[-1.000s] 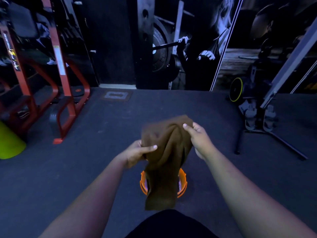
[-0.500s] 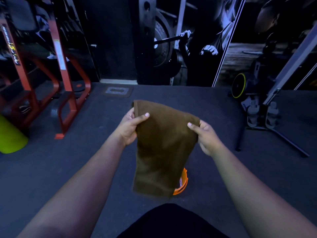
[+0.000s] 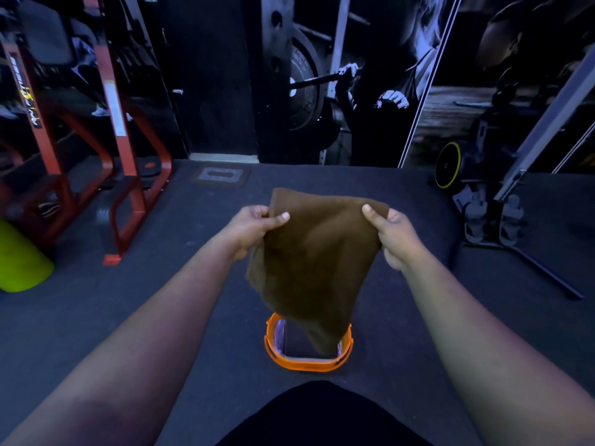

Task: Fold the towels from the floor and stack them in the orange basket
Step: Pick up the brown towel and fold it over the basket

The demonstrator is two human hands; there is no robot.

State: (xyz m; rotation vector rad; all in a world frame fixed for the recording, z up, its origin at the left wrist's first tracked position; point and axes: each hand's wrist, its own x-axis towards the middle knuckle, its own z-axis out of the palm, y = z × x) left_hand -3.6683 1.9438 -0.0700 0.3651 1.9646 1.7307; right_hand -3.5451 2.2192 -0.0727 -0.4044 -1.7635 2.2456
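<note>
I've got the towel point(image 3: 317, 262) pinched at both top corners, left hand point(image 3: 254, 228) and right hand point(image 3: 397, 238) abt level. It hangs lengthwise straight down, bottom tip dipping over the basket point(image 3: 306, 363) just near of me.

I see a dark rubber gym floor point(image 3: 161, 317) carrying everything. The orange basket point(image 3: 306, 365) sits directly on it, close in front of me. At left stand a red steel rack point(image 3: 128, 201) and a lime-green roller point(image 3: 19, 262); a grey machine base point(image 3: 502, 220) rests far right.
</note>
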